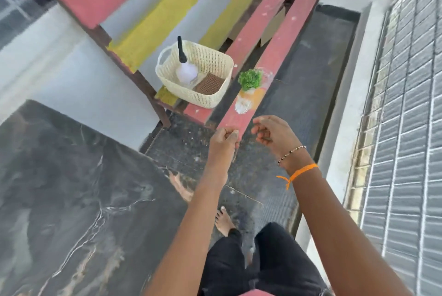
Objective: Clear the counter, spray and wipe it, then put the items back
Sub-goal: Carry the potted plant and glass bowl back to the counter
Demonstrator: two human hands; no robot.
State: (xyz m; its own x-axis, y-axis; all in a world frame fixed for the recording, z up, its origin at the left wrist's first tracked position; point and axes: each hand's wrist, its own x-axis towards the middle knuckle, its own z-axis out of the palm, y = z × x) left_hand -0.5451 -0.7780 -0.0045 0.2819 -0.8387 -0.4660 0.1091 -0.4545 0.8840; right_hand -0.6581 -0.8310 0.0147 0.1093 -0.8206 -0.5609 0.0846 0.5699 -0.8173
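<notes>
Overhead, head view, motion blur throughout. Dark marble counter (71, 188) fills lower left; its visible surface carries no items. Beyond it, a slatted bench with pink and yellow planks (148, 23) runs diagonally up the frame, over a dark speckled floor (299, 61). Grey tiled wall (406, 128) at right. Cream woven basket (210, 73) sits on the bench's near end, holding a white spray bottle with black nozzle (185, 68) and a brown pad (209, 82). Small green potted plant (250, 79) stands on the pink plank just beside the basket, right side. Left hand (223, 139) curled closed at the plank's near end; whether it grips anything cannot be told. Right hand (270, 132) loosely curled, fingers half bent, apparently empty; beaded bracelet and orange thread at the wrist.
</notes>
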